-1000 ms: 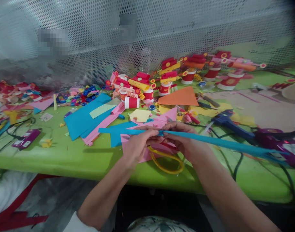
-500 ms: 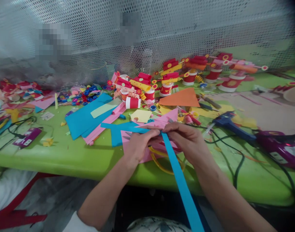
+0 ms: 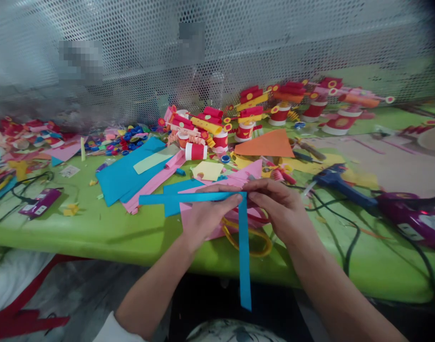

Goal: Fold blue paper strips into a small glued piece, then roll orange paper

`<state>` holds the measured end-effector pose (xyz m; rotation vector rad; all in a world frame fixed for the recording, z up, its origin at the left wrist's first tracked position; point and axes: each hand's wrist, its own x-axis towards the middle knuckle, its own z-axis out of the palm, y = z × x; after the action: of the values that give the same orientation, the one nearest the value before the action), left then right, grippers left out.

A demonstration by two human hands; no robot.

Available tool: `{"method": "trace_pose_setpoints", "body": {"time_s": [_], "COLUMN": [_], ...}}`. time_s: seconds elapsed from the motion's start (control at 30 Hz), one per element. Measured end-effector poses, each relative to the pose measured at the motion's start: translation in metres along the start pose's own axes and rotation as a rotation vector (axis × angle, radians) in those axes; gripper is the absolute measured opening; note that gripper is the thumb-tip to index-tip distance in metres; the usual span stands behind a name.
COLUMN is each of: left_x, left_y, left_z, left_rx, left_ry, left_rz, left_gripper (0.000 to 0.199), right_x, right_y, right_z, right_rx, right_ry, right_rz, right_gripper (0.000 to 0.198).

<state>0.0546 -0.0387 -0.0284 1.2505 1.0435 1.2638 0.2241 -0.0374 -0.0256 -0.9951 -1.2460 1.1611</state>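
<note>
Two arms of blue paper strip (image 3: 244, 251) meet in an L-shaped corner between my hands; I cannot tell whether they are one folded strip or two. One arm points left, the other hangs down past the table edge. My left hand (image 3: 212, 213) is closed, its thumb pressing the strip just left of the corner. My right hand (image 3: 279, 204) pinches at the corner from the right, fingertips partly hidden. Under the hands lie pink paper (image 3: 189, 221) and scissors with yellow handles (image 3: 263, 246), their blades mostly covered.
Blue sheets (image 3: 121, 171), an orange sheet (image 3: 267, 144) and red-and-white paper cups (image 3: 196, 151) lie beyond the hands. A glue gun (image 3: 345, 186), its cord and a purple power strip (image 3: 410, 223) are at right. Behind stands a perforated metal screen (image 3: 142, 47).
The hanging blue arm has swung from a slant toward the lower right to nearly straight down. The left-pointing arm now lies more level and lower, forming a squarer corner.
</note>
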Motion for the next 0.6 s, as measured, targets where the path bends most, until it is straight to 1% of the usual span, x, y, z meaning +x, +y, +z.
{"method": "trace_pose_setpoints", "body": {"time_s": [0.07,0.13,0.23,0.33,0.43,0.53,0.6], "left_x": [-0.001,-0.0019,-0.0033,-0.0044,-0.0044,-0.0034,-0.0025], "left_y": [0.0021,0.0024,-0.0001,-0.0035,-0.0046,-0.0017,0.001], "left_z": [-0.0001,0.0005,0.0023,0.0042,0.0046,0.0038,0.0034], "left_rx": [0.095,0.138,0.152,0.138,0.119,0.112,0.086], "left_ry": [0.004,0.027,0.052,0.06,0.069,0.069,0.048], "left_rz": [0.11,0.187,0.24,0.264,0.243,0.17,0.11], "left_gripper": [0.015,0.015,0.014,0.017,0.021,0.022,0.022], "right_x": [0.0006,0.001,0.0012,0.0007,-0.0008,-0.0023,-0.0029], "right_y": [0.0019,0.0036,0.0054,0.0055,0.0033,0.0009,0.0003], "right_z": [-0.0009,-0.0013,-0.0022,-0.0038,-0.0041,-0.0023,-0.0008], "right_rx": [0.02,-0.014,-0.065,-0.107,-0.164,-0.186,-0.165], "right_ry": [0.002,-0.013,-0.018,-0.035,-0.053,-0.051,-0.058], "right_rz": [0.034,0.051,0.046,0.025,0.002,-0.002,0.011], "right_gripper": [0.016,0.018,0.017,0.018,0.018,0.019,0.02]}}
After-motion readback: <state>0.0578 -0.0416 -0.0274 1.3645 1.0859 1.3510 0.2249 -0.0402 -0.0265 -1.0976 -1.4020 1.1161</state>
